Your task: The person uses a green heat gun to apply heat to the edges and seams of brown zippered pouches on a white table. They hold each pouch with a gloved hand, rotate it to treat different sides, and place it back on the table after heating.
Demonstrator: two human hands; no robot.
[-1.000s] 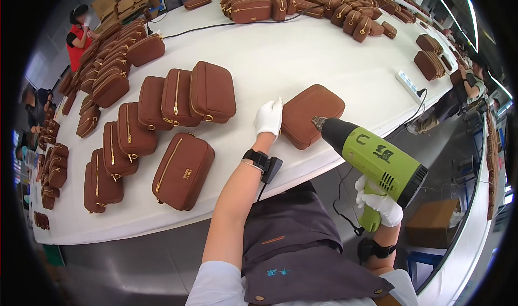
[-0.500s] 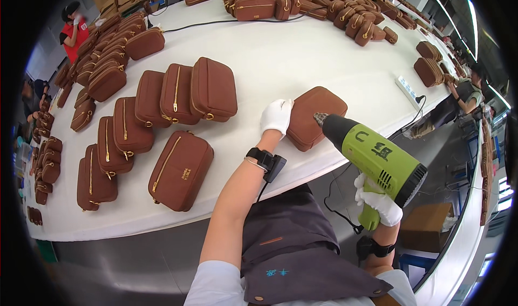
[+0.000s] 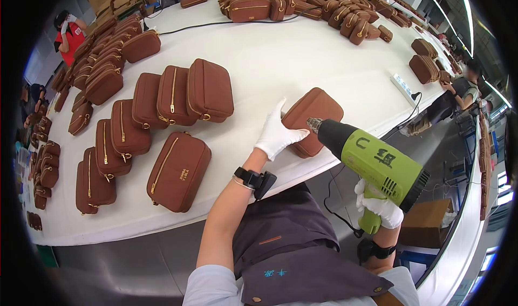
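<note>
A brown leather bag (image 3: 321, 109) lies flat near the table's front edge. Beside its left side, my white-gloved left hand (image 3: 279, 132) is open, thumb stretched over the bag's near part and fingers spread away from it. My gloved right hand (image 3: 382, 208) grips the handle of a green heat gun (image 3: 380, 163). The gun's metal nozzle points left, just above the bag's surface. Another brown bag (image 3: 179, 172) with a gold zipper and gold lettering lies by itself on the left. Behind it, several similar bags (image 3: 129, 128) lean on one another in a curved row.
The white table (image 3: 259, 63) carries many more brown bags (image 3: 251, 9) at the back and left. A white power strip (image 3: 404, 88) lies at the right edge, and a black cable (image 3: 226, 21) crosses the far side. A cardboard box (image 3: 426, 223) stands below the table. Other people work around the room.
My left hand has opened from its hold on the bag's left edge, and the thumb has spread over the near part. The heat gun's nozzle has shifted slightly left and down.
</note>
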